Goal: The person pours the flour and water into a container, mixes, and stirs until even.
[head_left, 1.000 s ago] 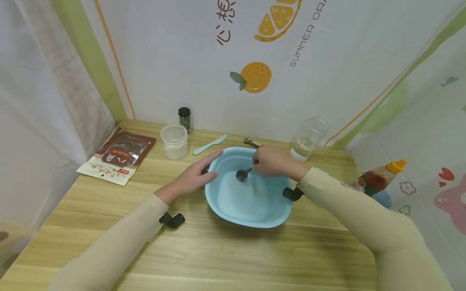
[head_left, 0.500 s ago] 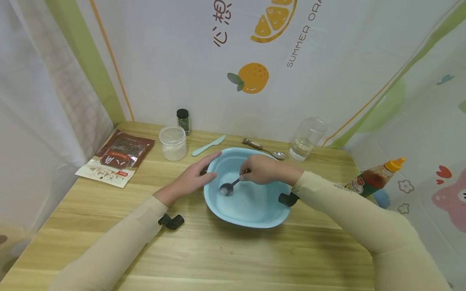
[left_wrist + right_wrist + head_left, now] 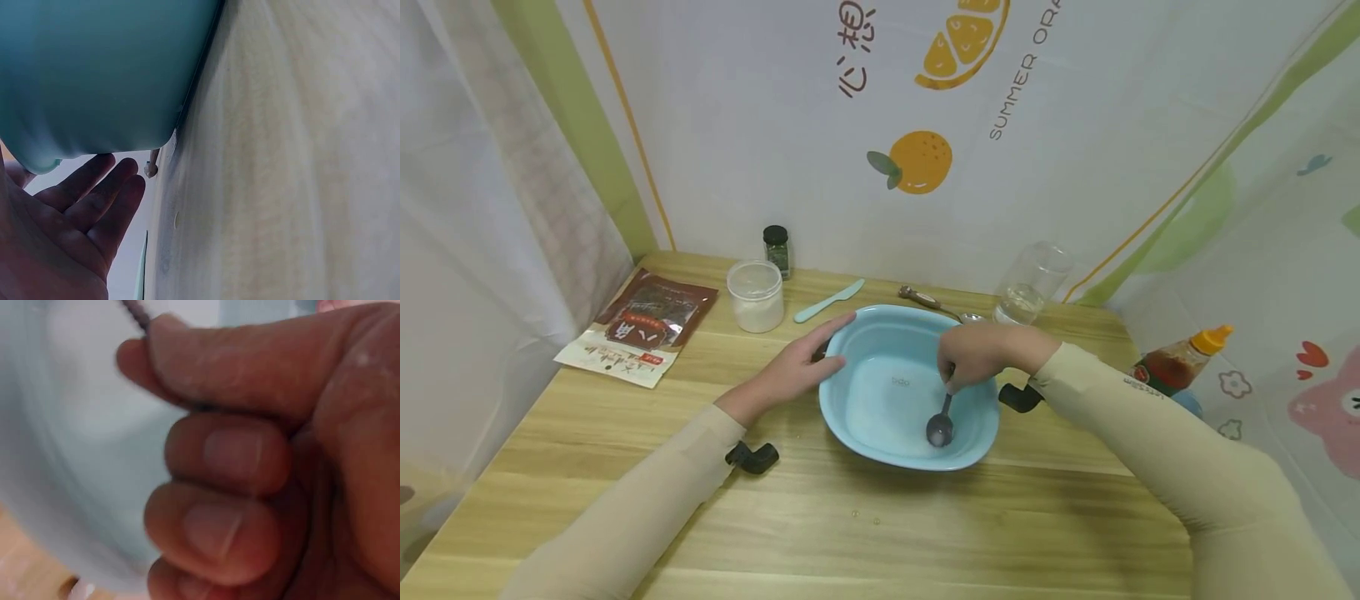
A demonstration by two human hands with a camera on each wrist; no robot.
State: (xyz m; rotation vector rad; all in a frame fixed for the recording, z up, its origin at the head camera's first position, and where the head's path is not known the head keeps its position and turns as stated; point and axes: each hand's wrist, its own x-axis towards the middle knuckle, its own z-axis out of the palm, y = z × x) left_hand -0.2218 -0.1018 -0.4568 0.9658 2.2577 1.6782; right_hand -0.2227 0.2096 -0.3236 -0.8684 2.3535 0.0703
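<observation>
Dark round-bowled spoon (image 3: 940,429): tilted inside the light-blue rounded basin (image 3: 880,417), bowl down at the near right, handle angled up and away.
Right hand (image 3: 977,354): fingers curled in, handle pinched between thumb and index finger, wrist arched over the far right rim.
Left hand (image 3: 793,364): pretty relaxed tbh, fingers nearly straight, thumb and index finger rested on the left rim, the others seen beneath by the outer wall.
Table: basin set mid-way on light wood-grain table (image 3: 760,542).
Behind: clear tub of white powder (image 3: 756,298), mint-green knife (image 3: 829,302), brown-handled metal spoon (image 3: 920,297).
</observation>
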